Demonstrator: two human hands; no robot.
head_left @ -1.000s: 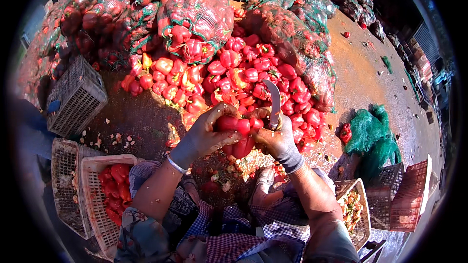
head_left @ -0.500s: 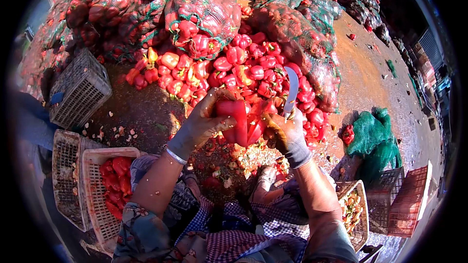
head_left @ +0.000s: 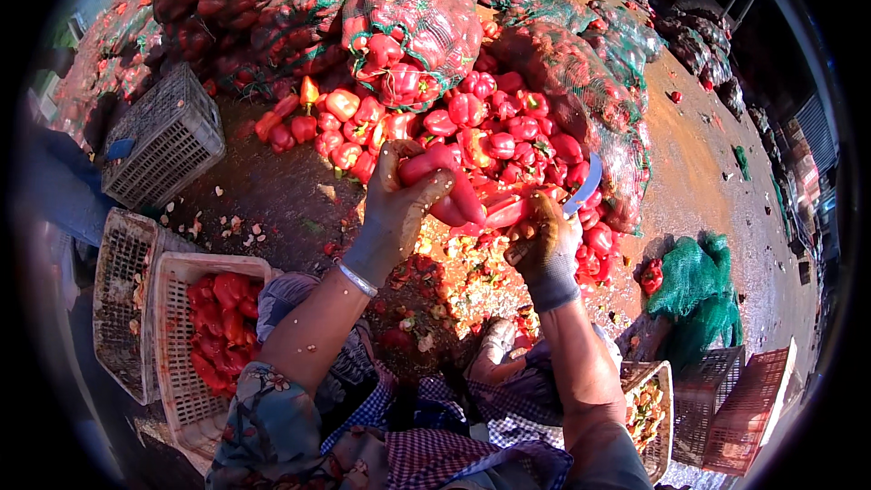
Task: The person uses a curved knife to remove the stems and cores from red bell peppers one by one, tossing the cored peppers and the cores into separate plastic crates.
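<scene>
My left hand (head_left: pixel 392 209), in a soiled grey glove, is closed around a red bell pepper (head_left: pixel 443 183) in front of me. My right hand (head_left: pixel 550 252), gloved too, grips a knife with a curved blade (head_left: pixel 586 185) that points up and away to the right. Its handle is hidden in the fist. Between the hands, by my right fingers, is a red pepper piece (head_left: pixel 506 209); whether it still joins the pepper in my left hand I cannot tell. Beyond both hands lies a heap of red peppers (head_left: pixel 467 111).
Net sacks of peppers (head_left: pixel 413 23) stand behind the heap. At my left are a crate of cut red peppers (head_left: pixel 168 345) and a grey crate (head_left: pixel 168 141). To the right lie a green net (head_left: pixel 694 286), a crate of scraps (head_left: pixel 667 417) and a reddish crate (head_left: pixel 748 413). Trimmings (head_left: pixel 454 281) litter the floor.
The pepper in my left hand has tilted over. My right hand has turned, swinging the blade right and lower, and the pepper halves have spread apart. The whole view has shifted slightly.
</scene>
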